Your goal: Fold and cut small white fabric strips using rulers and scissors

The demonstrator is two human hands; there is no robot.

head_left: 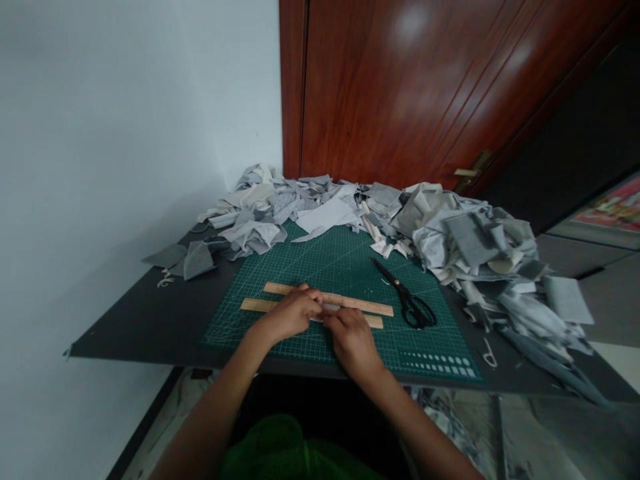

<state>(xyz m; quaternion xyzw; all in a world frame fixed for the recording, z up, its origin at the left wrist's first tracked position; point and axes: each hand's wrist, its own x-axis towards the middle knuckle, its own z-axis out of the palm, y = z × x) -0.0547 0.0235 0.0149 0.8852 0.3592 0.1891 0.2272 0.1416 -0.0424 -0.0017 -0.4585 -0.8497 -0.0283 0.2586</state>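
Together, both hands (296,312) (351,337) cover parts of two wooden rulers (357,304) (257,305).

From my end: dark worktop (140,327), wider than green gridded cutting mat (345,263) lying flat on it. On mat, I see far wooden ruler (365,307) and near wooden ruler (257,305), roughly parallel; black-handled scissors (399,285) to right. Left fabric heap (255,227) and larger right fabric heap (465,247) spill over worktop and mat edges. White loop (490,353) on bare strip, right of mat.
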